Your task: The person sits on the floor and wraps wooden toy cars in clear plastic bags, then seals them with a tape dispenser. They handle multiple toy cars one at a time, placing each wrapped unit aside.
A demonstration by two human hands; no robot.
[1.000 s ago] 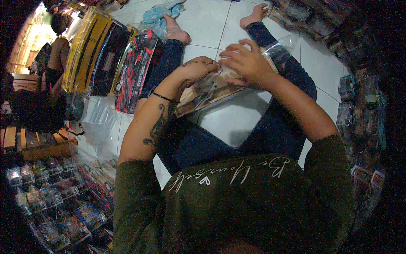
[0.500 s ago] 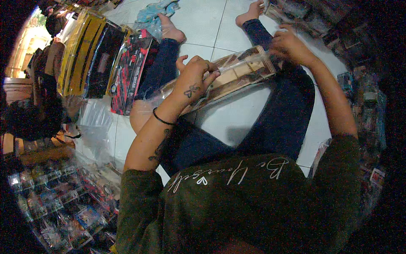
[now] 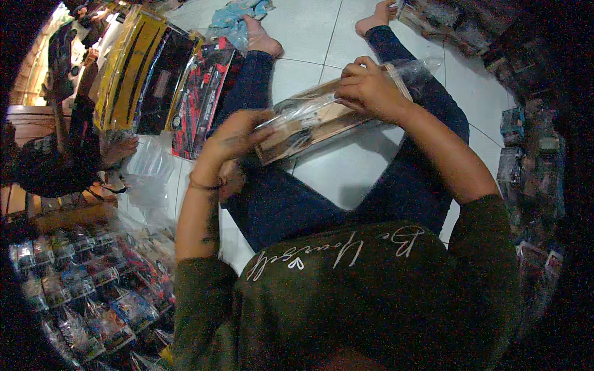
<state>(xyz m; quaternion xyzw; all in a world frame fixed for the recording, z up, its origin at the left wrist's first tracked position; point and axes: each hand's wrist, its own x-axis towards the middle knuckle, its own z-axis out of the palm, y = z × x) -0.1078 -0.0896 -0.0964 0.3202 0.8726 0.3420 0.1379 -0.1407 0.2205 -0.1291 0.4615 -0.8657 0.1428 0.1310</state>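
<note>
Head view: a long clear-wrapped box (image 3: 315,120) slants between the person's legs (image 3: 421,164), above the tiled floor (image 3: 309,34). The right hand (image 3: 371,89) sets bent fingers near its right end; the blurred left hand (image 3: 235,133) meets its left end. Whether either grips it, I cannot tell. A red-and-black box (image 3: 201,96) stands by the floor's left edge.

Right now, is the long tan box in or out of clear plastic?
In: clear plastic gives glossy reflections across the long tan box and sticks out past its right end. Whether it is sealed, I cannot tell.
</note>
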